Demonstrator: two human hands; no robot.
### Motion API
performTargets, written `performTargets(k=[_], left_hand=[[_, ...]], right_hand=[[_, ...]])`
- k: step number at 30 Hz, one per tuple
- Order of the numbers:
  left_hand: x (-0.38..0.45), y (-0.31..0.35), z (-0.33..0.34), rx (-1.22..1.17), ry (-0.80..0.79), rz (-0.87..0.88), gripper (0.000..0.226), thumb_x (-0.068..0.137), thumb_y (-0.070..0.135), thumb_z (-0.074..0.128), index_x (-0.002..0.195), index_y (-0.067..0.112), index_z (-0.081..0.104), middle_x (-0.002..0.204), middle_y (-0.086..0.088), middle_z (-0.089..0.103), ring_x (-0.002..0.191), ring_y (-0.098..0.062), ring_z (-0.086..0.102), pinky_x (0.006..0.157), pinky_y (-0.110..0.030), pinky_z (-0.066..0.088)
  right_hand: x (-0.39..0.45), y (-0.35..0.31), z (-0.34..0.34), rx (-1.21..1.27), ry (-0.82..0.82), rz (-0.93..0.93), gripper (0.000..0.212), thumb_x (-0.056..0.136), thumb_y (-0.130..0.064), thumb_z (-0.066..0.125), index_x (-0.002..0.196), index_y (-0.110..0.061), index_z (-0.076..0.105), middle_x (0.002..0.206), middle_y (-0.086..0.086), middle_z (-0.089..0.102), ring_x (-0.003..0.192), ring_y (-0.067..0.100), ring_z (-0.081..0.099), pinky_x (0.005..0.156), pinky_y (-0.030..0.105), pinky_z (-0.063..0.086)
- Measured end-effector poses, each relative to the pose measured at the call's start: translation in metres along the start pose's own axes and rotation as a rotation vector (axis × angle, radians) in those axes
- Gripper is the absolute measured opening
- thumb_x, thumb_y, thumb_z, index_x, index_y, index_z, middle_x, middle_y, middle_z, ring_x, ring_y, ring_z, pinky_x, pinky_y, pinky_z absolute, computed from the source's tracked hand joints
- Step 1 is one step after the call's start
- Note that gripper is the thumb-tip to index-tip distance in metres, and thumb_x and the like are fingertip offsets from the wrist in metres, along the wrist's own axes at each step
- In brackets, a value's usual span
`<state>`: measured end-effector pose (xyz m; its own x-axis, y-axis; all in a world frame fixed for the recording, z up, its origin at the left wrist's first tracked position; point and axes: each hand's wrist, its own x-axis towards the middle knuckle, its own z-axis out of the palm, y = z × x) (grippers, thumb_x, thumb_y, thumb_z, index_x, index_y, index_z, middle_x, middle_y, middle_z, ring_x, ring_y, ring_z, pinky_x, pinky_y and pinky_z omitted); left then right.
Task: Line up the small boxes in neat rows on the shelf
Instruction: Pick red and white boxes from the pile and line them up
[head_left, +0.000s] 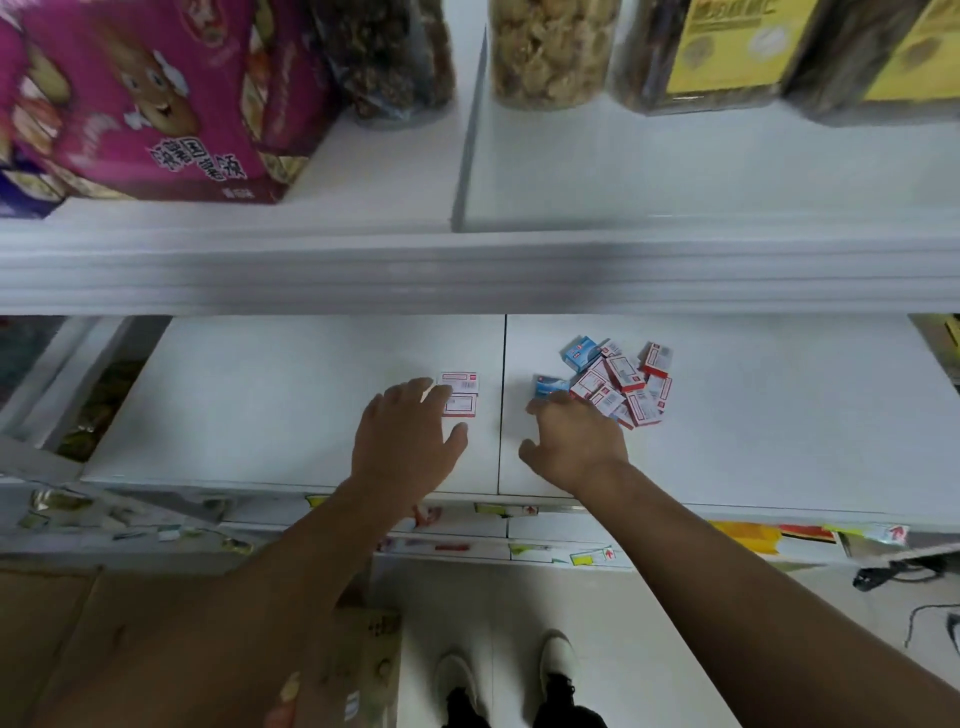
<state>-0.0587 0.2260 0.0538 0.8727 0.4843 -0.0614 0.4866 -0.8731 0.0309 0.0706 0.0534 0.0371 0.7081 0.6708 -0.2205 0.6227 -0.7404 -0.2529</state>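
On the white lower shelf (291, 395) two small red-and-white boxes (460, 394) lie flat, one in front of the other, just left of the shelf seam. My left hand (405, 441) rests beside them, fingers spread, its fingertips touching their left edges. A loose pile of small red-and-white and blue boxes (621, 382) lies to the right of the seam. My right hand (574, 441) reaches into the near left side of that pile, fingers curled over a blue box (550, 385); whether it grips one is hidden.
The upper shelf edge (478, 270) overhangs the back of the lower shelf. On top stand a pink snack carton (156, 98), jars of snacks (550, 52) and dark packages (727, 52). A cardboard box (156, 649) stands on the floor at lower left.
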Motion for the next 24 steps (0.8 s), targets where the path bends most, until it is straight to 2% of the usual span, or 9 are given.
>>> performTargets(k=[3,6,10,14,18,24], left_hand=[[-0.003,0.02,-0.006,0.011,0.017,0.032,0.062,0.098,0.063,0.054,0.148,0.027,0.057,0.155,-0.001,0.057,0.139,-0.026,0.057,0.116,-0.046,0.045],[-0.005,0.043,-0.01,-0.012,0.019,0.084,0.058,0.097,0.061,0.056,0.145,0.027,0.059,0.155,0.001,0.058,0.138,-0.026,0.057,0.116,-0.045,0.045],[-0.004,0.074,-0.014,-0.021,-0.005,0.166,0.06,0.101,0.059,0.051,0.153,0.029,0.052,0.161,0.002,0.05,0.146,-0.024,0.048,0.121,-0.044,0.04],[-0.002,0.1,-0.013,-0.031,0.0,0.276,0.06,0.101,0.057,0.051,0.152,0.025,0.054,0.158,0.0,0.052,0.142,-0.025,0.049,0.116,-0.041,0.041],[-0.006,0.123,-0.004,-0.093,-0.028,0.365,0.06,0.099,0.057,0.052,0.152,0.028,0.052,0.157,0.001,0.052,0.139,-0.026,0.049,0.112,-0.043,0.043],[-0.025,0.158,0.016,-0.116,-0.09,0.476,0.059,0.101,0.056,0.05,0.154,0.03,0.05,0.159,0.003,0.049,0.143,-0.025,0.046,0.114,-0.045,0.041]], right_hand=[[-0.008,0.016,-0.005,0.009,0.041,0.016,0.048,0.089,-0.042,0.065,0.132,-0.021,0.06,0.127,0.006,0.063,0.111,0.027,0.061,0.075,0.036,0.05],[-0.022,0.032,-0.011,0.015,0.046,0.068,0.047,0.09,-0.041,0.064,0.132,-0.021,0.058,0.125,0.005,0.061,0.11,0.028,0.06,0.074,0.036,0.047],[-0.042,0.054,-0.017,0.034,0.061,0.153,0.047,0.09,-0.041,0.063,0.134,-0.025,0.056,0.126,0.003,0.06,0.113,0.029,0.059,0.079,0.038,0.049],[-0.069,0.071,-0.023,0.019,0.101,0.262,0.054,0.09,-0.046,0.062,0.139,-0.026,0.053,0.125,0.005,0.06,0.113,0.03,0.06,0.075,0.037,0.046],[-0.105,0.082,-0.021,0.04,0.11,0.365,0.054,0.089,-0.047,0.06,0.14,-0.028,0.055,0.127,0.003,0.059,0.113,0.029,0.061,0.08,0.04,0.052],[-0.167,0.102,-0.005,0.004,0.07,0.496,0.051,0.089,-0.043,0.062,0.138,-0.028,0.056,0.125,0.002,0.059,0.112,0.031,0.062,0.077,0.039,0.052]])
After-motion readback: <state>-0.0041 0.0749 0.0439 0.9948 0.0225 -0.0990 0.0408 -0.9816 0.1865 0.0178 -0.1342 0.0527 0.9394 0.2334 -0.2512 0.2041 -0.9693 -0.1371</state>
